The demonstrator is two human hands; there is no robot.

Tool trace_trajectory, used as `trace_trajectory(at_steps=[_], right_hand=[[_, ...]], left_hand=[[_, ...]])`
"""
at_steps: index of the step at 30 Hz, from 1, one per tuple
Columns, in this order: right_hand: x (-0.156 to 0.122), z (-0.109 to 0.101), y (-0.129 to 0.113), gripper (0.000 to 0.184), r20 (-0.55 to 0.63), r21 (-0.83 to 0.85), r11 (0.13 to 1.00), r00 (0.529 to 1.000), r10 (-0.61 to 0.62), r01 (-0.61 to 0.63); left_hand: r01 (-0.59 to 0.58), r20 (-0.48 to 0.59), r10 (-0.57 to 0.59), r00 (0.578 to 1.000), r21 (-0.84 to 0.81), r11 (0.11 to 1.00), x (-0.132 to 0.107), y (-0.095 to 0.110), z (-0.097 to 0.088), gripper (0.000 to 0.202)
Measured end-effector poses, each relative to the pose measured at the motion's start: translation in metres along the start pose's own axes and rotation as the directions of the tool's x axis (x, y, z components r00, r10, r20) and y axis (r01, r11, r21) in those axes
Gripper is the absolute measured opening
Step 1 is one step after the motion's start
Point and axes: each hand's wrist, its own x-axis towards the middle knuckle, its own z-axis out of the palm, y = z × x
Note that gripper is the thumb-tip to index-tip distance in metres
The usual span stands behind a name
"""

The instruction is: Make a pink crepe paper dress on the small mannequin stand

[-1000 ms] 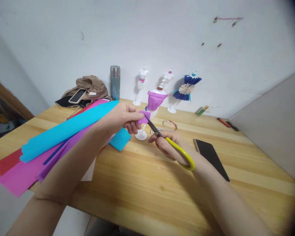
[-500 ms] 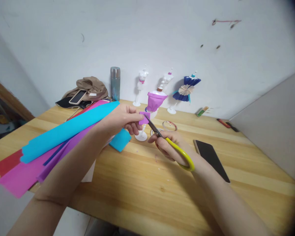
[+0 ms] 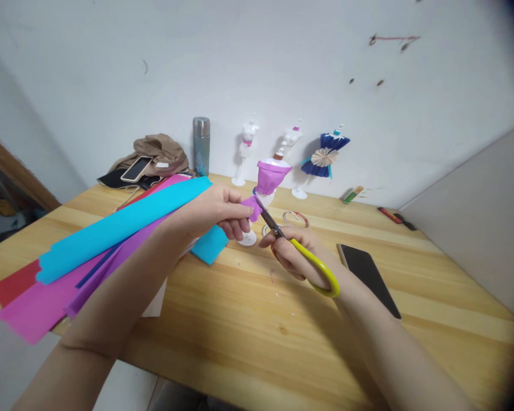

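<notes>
Between the thumb and fingers of my left hand [image 3: 229,211] is a small piece of purple paper [image 3: 252,206]. My right hand [image 3: 297,251] is closed round the yellow handles of a pair of scissors [image 3: 312,264]. The scissor blades point up and left, their tips at the right edge of the paper. Just behind stands a small white dress form wearing purple crepe paper [image 3: 272,176]; its round base [image 3: 247,238] shows below my left fingers. A folded blue paper [image 3: 211,245] lies on the table under my left wrist.
Long blue, red, pink and purple paper strips [image 3: 111,231] lie at the left. Along the wall stand a flask [image 3: 201,147] and several small dress forms, one in navy paper [image 3: 323,157]. A dark phone [image 3: 368,279] lies at right, tape rolls [image 3: 296,218] behind my right hand.
The purple piece has turned and its outline is now uneven. The scissor tips have shifted slightly right, from over the paper to its right edge. Both hands have barely moved.
</notes>
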Motion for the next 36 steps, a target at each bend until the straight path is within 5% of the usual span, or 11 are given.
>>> trace_trajectory(at_steps=[7, 20, 36], right_hand=[[0.002, 0.001, -0.007, 0.056, 0.023, -0.039, 0.999, 1.0, -0.004, 0.005], [0.006, -0.001, 0.003, 0.052, 0.007, -0.097, 0.993, 0.998, -0.064, 0.065], [0.003, 0.001, -0.011, 0.038, 0.016, -0.117, 0.99, 0.997, -0.074, 0.075]], left_hand=[[-0.026, -0.106, 0.025, 0.994, -0.008, 1.0, 0.002, 0.003, 0.002, 0.022], [0.014, -0.113, -0.008, 0.994, 0.056, 0.998, 0.0, 0.005, 0.006, 0.024], [0.042, -0.095, -0.04, 0.995, 0.022, 0.999, 0.003, 0.004, 0.011, 0.025]])
